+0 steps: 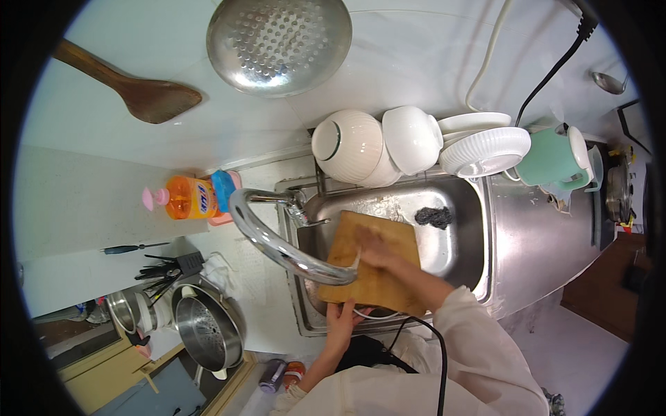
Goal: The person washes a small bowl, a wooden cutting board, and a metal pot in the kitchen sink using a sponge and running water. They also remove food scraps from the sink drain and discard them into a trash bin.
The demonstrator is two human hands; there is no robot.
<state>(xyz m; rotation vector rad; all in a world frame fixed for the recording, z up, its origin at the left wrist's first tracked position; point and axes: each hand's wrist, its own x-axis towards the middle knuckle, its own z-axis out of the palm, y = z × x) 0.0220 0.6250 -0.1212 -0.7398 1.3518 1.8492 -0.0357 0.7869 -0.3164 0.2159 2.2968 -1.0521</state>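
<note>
A wooden cutting board (382, 283) lies tilted over the stainless steel sink (458, 270). My left hand (341, 323) grips its near edge, thumb on top and fingers partly hidden beneath. My right hand (373, 248) is pressed to the board's upper face, blurred; whether its fingers are apart cannot be made out. Water runs from the curved chrome faucet (270, 249) beside that hand. A dark scouring pad (434, 217) rests on the sink floor, right of the board. Part of a white rim (377, 315) shows under the board's near edge.
White bowls (354, 145) and plates (484, 153) line the sink's far side, with a green pitcher (554, 156) to the right. Left of the faucet stands an orange soap bottle (187, 197). A perforated skimmer (281, 47) and a wooden spatula (156, 99) hang on the wall.
</note>
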